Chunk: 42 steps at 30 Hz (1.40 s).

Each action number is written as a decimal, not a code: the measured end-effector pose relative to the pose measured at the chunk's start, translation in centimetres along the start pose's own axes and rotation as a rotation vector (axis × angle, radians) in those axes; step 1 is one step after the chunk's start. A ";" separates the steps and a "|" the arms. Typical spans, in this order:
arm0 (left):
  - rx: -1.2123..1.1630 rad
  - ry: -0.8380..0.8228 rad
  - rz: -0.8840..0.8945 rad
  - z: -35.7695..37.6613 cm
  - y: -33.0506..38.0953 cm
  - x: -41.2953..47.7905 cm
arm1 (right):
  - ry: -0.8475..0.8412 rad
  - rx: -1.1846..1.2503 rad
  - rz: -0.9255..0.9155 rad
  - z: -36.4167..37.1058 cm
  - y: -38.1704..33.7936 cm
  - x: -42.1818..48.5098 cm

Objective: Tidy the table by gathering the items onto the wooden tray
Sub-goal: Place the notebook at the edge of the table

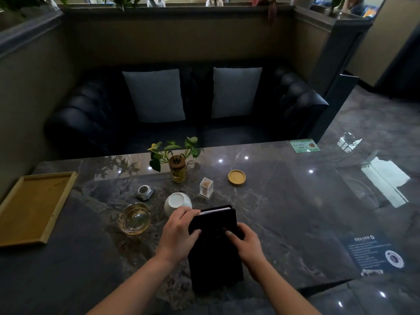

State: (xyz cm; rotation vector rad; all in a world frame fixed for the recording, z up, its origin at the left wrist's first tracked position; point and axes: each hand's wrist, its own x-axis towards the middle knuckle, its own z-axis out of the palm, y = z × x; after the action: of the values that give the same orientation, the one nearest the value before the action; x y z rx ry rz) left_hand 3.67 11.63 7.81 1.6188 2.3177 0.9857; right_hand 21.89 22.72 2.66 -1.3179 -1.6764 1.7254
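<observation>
A black notebook [216, 258] is held over the near middle of the dark marble table [284, 212]. My left hand [179, 233] grips its left edge and my right hand [245, 244] grips its right edge. The wooden tray [13, 208] lies bare at the table's left end, well apart from both hands. Just beyond the notebook sit an upturned white bowl [177, 202], a glass ashtray [134, 218], a small grey gadget [145, 192], a clear toothpick box [206, 187] and a round wooden coaster [236, 177].
A glass vase with a green plant [178, 169] stands at the back middle. A green card [304, 145] lies at the far right edge, a dark printed sheet [375, 251] at the near right. A black sofa [186, 105] with two cushions faces the table.
</observation>
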 end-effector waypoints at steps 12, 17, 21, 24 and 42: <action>0.129 -0.342 0.051 11.9 2.1 1.7 | 0.266 -0.072 0.152 -13.2 3.3 3.3; 0.401 -0.504 0.112 17.7 2.0 3.8 | 0.354 -0.200 0.242 -17.9 5.7 6.4; 0.484 -0.525 0.062 21.0 2.0 5.2 | 0.446 -0.379 0.218 -20.9 6.6 7.6; 0.480 -0.484 0.034 22.3 2.1 5.4 | 0.488 -0.458 0.171 -21.9 6.8 7.7; 0.541 -0.452 -0.084 26.7 4.7 9.0 | 0.324 -1.241 -0.061 -20.3 10.2 7.5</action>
State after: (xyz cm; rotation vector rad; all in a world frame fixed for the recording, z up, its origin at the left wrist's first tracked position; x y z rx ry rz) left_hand 16.16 31.91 -7.98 1.6635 2.3994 -0.0558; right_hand 38.18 37.97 -6.07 -1.7906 -2.5856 0.2219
